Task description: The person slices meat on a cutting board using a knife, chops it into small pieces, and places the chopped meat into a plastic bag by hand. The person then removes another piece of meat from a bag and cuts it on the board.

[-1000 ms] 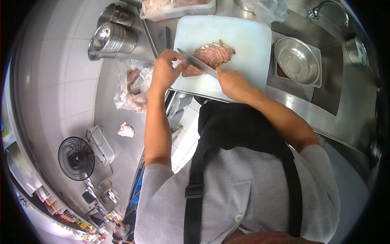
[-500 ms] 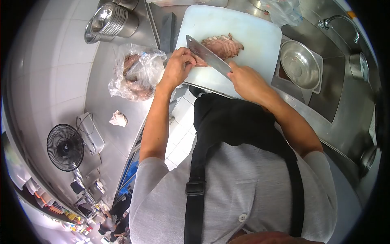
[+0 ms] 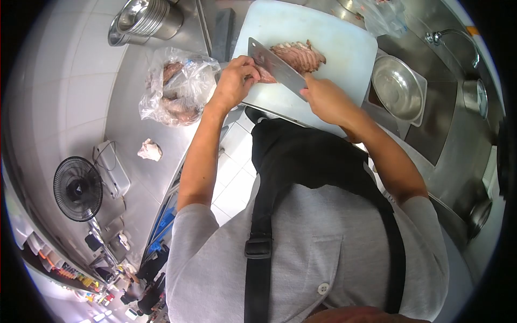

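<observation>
The left hand [image 3: 237,79], fingers curled, pinches the meat [image 3: 264,75] at its end; the right hand [image 3: 329,100] is closed around the cleaver's [image 3: 277,67] handle.

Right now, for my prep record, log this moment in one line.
left hand: fingers at meat; right hand: gripping cleaver; cleaver: blade across meat; meat: on cutting board, partly sliced

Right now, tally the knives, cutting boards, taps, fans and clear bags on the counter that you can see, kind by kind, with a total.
Knife: 1
Cutting board: 1
Tap: 1
Fan: 1
Clear bags: 2, the bag with meat and the bag nearer the tap
Total: 6
</observation>
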Demonstrator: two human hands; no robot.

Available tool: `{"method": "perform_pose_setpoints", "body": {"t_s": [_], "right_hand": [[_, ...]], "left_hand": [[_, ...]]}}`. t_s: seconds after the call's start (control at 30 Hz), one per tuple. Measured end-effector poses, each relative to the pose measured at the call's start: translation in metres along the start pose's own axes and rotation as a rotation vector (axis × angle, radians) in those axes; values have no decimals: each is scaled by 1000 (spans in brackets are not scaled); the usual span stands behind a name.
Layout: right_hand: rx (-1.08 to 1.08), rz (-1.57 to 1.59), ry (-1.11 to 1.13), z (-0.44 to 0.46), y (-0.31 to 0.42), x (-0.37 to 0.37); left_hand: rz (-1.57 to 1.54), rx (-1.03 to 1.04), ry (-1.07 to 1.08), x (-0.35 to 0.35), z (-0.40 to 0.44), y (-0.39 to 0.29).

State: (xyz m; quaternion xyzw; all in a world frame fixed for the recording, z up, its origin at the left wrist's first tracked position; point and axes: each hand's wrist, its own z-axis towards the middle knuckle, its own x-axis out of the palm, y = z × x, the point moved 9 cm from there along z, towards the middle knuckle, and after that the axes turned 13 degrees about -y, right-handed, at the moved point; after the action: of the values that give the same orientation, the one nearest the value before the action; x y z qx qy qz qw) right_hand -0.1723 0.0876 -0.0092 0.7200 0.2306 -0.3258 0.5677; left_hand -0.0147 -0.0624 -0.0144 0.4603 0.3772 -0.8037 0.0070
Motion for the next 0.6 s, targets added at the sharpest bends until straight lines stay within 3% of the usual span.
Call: {"method": "perform_pose_setpoints", "body": {"t_s": [0.3, 0.4, 0.6], "right_hand": [[-37, -21, 12, 9, 4, 12], [-18, 2, -46, 16, 0, 36], [40, -4, -65, 14, 1, 40]], "left_hand": [[19, -43, -9, 1, -3, 4], [-68, -24, -109, -2, -8, 8], [-67, -73, -57, 7, 0, 1]]}}
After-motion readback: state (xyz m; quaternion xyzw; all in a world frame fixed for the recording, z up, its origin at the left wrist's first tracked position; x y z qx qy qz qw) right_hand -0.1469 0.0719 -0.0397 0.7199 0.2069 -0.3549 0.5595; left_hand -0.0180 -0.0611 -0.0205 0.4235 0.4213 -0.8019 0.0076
